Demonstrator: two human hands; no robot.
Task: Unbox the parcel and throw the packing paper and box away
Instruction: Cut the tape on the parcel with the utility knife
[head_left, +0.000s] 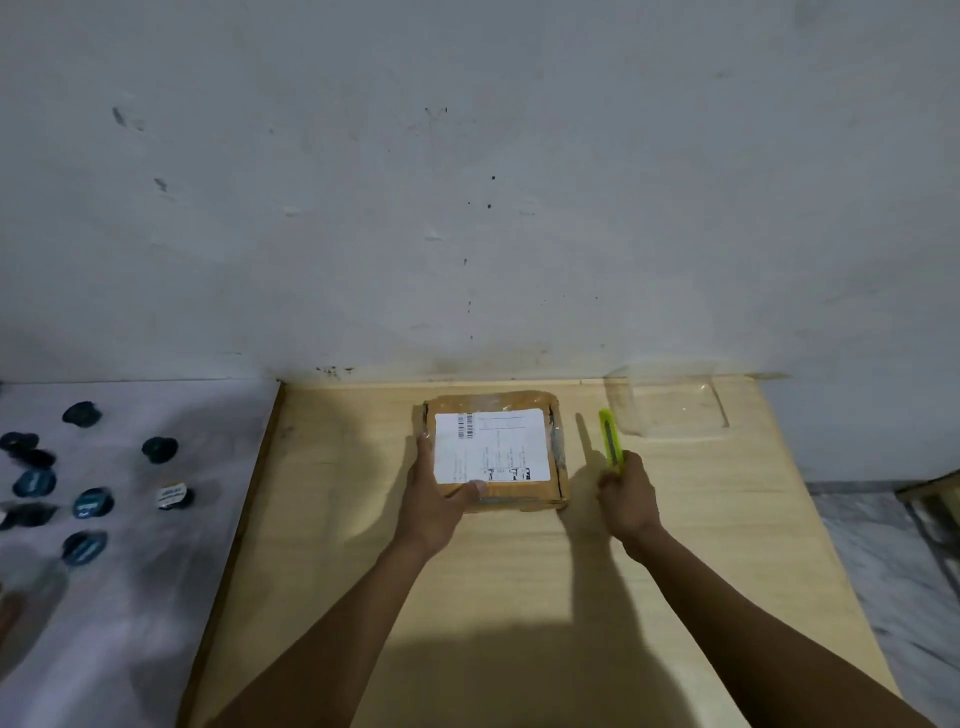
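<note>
While my left hand (436, 493) is pinning the taped brown cardboard parcel (493, 449) | right hand (626, 499) is gripping the lime-green plastic cutter (610, 441) | slitting shallow.

Label text: we cannot read the print on the parcel's white shipping label (492, 446), too small and blurred | Cutter: right hand (626, 499) hides the green utility knife's (610, 441) lower end; blade state indeterminate | Left: dark round discs (92, 503) blurred, lettering illegible | Forearms: cropped by bottom edge

Light wooden table (467, 597), taped parcel (493, 449) lying on it, clear plastic container (670, 405) at back
</note>
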